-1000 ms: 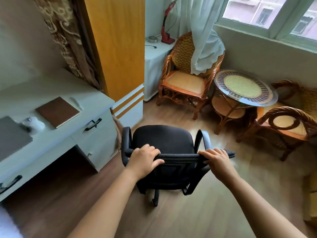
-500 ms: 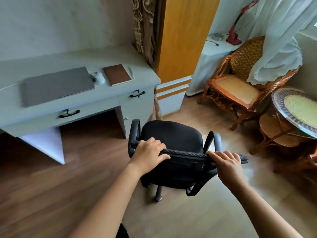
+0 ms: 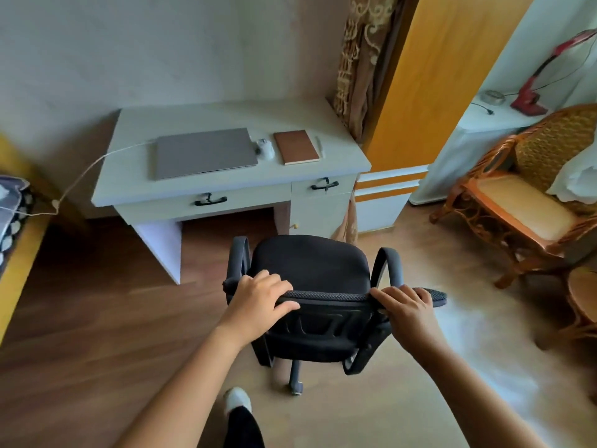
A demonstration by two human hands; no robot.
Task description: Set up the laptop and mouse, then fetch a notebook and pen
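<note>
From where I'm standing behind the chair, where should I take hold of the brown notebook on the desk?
Probably by the brown notebook's near short edge, which faces the desk's front. It lies flat and closed, with the pen along its right side and the mouse close on its left, so come from the front.

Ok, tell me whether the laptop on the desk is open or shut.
Shut. The laptop lies flat on the desk with its grey lid down; no screen or keyboard shows.

Soft daylight is coming in from the right, leaving a pale sheen on the floor [image 3: 478,360]. Shadow is pooling under the desk [image 3: 226,121]. Wide-angle distortion is bending the edges, and the right side is smearing slightly.
</note>
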